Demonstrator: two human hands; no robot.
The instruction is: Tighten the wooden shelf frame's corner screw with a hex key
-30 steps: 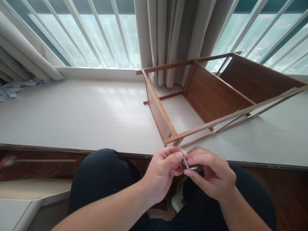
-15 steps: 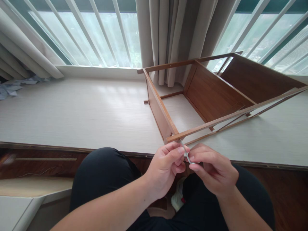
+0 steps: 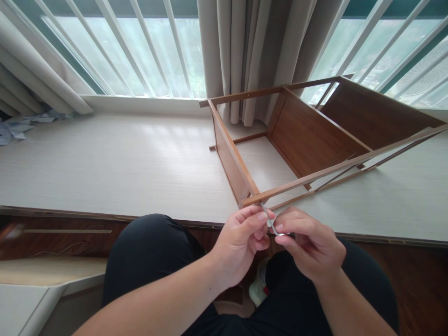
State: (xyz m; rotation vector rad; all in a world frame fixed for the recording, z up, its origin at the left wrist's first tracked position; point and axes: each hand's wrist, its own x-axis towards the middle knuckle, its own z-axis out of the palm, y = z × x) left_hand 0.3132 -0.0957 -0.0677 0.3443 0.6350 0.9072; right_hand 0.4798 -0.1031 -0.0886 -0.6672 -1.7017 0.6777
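A wooden shelf frame (image 3: 290,184) lies on its side, its near corner pointing towards me. At that corner an Allen key (image 3: 271,223) meets the leg, its tip hidden against the wood. My left hand (image 3: 243,238) is closed, with thumb and fingers pinching the key's long shaft just below the leg. The short bent end sits between the thumb and fingertips of my right hand (image 3: 311,240), which is also closed. Both hands are close together, in front of the ledge and above my knees.
The frame rests on a pale window ledge (image 3: 105,163). Grey curtains (image 3: 238,56) hang behind it, between barred windows. Crumpled paper (image 3: 17,128) lies at the far left. A white piece of furniture (image 3: 24,303) stands at the lower left, by the dark wooden floor.
The right fingers and the bent end of the Allen key have shifted very slightly. My left hand and the frame stay in place.
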